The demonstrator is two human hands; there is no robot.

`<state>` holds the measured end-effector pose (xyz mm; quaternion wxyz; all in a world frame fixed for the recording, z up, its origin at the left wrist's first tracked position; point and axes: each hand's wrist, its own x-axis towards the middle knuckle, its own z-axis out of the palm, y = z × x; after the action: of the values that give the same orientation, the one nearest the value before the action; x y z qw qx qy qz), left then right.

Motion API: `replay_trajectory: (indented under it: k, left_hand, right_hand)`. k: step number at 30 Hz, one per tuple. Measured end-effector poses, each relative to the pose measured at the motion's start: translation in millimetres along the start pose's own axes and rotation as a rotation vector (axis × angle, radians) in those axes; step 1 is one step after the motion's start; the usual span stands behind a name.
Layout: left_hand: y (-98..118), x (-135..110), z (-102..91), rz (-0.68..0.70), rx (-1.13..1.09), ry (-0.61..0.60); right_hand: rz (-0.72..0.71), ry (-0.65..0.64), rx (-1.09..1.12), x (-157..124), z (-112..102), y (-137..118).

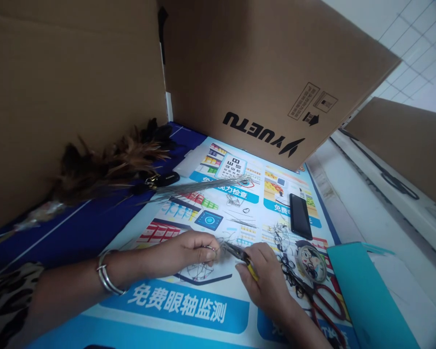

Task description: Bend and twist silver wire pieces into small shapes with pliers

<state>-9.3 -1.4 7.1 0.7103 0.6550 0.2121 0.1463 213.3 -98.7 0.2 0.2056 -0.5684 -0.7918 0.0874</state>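
Observation:
My left hand [194,249] is closed in a pinch on a small piece of thin wire [215,250]. Wrapped around the handles of yellow-handled pliers [236,252] is my right hand [263,271]. The plier jaws point left and meet the wire near my left fingertips; whether they grip it I cannot tell. Beneath my hands lies a tangle of bent thin wire [198,272] on the printed sheet [181,310]. Beyond them stretches a bundle of long straight wires [210,184], with a few loose wire pieces [240,219] nearer.
Red-handled scissors [329,303], a tape roll [311,263] and black rings [288,265] lie on the right. Past them are a black phone [300,216] and a teal box [370,295]. Brown feathers [112,157] lie at left. Cardboard [269,72] walls the back.

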Motion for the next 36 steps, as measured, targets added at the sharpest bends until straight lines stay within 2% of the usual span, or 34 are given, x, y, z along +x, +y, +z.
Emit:
replay_trajectory:
  k: [3, 9, 25, 32, 36]
  left_hand:
    - [-1.1, -0.5, -0.4, 0.01, -0.009, -0.029]
    - [-1.2, -0.7, -1.0, 0.008, 0.002, -0.034]
    - [-6.9, -0.7, -0.1, -0.009, 0.168, 0.126]
    - [-8.0, 1.7, -2.6, 0.055, 0.069, 0.13]
    - [-10.5, 0.4, -4.9, 0.059, -0.029, 0.06]
  right_hand:
    - [-0.058, -0.007, 0.008, -0.2, -0.1, -1.0]
    - [-0.077, -0.007, -0.009, -1.5, -1.8, -2.0]
    - [0.012, -0.006, -0.161, -2.3, -6.6, -20.5]
    - [0.028, 0.065, -0.088, -4.8, -11.7, -11.5]
    - [0.0, 0.064, -0.068, -5.0, -10.7, -11.6]
